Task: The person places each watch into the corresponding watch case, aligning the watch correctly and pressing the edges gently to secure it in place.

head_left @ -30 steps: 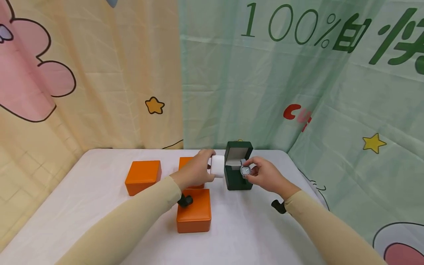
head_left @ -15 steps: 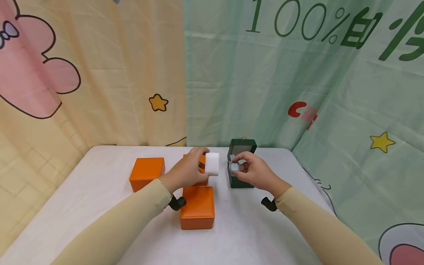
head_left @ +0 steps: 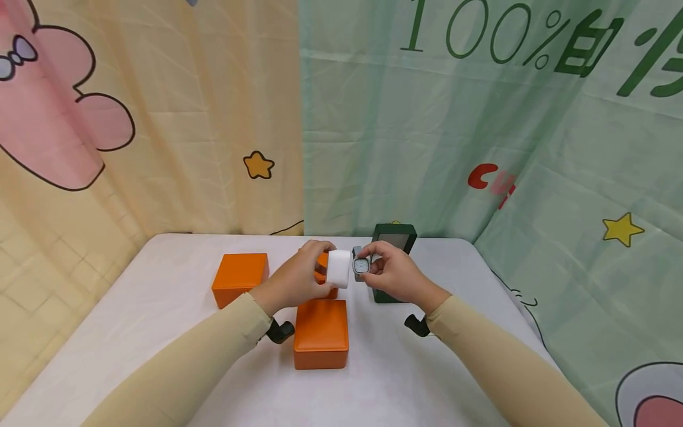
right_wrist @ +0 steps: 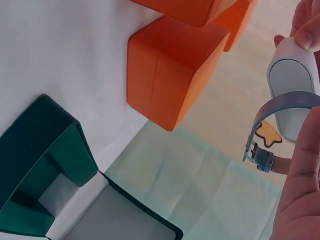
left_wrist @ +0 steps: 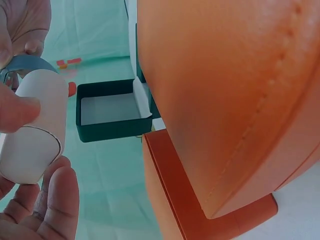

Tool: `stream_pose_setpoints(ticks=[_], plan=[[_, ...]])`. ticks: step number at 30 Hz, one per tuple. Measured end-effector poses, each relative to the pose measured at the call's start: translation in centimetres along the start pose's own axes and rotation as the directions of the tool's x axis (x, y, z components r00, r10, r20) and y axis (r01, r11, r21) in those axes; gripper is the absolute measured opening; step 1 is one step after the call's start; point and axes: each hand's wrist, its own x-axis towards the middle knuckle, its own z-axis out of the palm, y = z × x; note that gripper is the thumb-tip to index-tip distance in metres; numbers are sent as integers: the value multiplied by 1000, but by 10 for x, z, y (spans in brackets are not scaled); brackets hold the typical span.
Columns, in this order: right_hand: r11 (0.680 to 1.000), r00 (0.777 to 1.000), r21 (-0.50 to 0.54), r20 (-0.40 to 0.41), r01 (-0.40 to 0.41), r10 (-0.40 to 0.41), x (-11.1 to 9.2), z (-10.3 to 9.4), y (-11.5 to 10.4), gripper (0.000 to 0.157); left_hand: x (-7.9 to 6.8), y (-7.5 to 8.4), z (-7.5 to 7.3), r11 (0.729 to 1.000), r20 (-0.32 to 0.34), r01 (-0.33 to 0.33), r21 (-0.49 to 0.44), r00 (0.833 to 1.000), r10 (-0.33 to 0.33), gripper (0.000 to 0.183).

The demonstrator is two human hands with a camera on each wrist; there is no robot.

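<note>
In the head view my left hand (head_left: 293,274) grips a white watch cushion (head_left: 338,269) between thumb and fingers, above the table. My right hand (head_left: 397,274) pinches a watch (head_left: 361,265) with a square pale dial, just right of the cushion. The right wrist view shows its blue-grey strap (right_wrist: 280,103) buckled into a loop that overlaps the cushion's end. Whether the cushion has entered the loop, I cannot tell. Behind my right hand stands a dark green watch box (head_left: 409,238) with its lid raised, partly hidden; its cushion slot (right_wrist: 59,192) holds nothing.
Two orange boxes, one at the left (head_left: 240,273) and one at the front (head_left: 320,332), sit closed on the white-covered table (head_left: 176,332). A third orange box (head_left: 332,294) is largely hidden behind my left hand. Printed curtains (head_left: 352,148) hang behind the table.
My right hand has carried the watch leftward, away from the green box and up to the cushion. My left hand has drawn the cushion slightly left, away from the green box.
</note>
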Motion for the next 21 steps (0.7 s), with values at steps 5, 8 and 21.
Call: stream_pose_setpoints(ticks=[5,8,21], plan=[[1000,1000,13,13,2,-2,2,4,-3,36,0,-2,0,1000,7,-16,-3,1000,16,70],[1000,1000,17,20,5,-5,2,6,-2,37,1,-2,1,1000,7,-25,-1,1000,25,71],[998,999,61,39,-12,10,3,8,-3,52,1,-3,4,999,-3,-33,-18,999,33,74]])
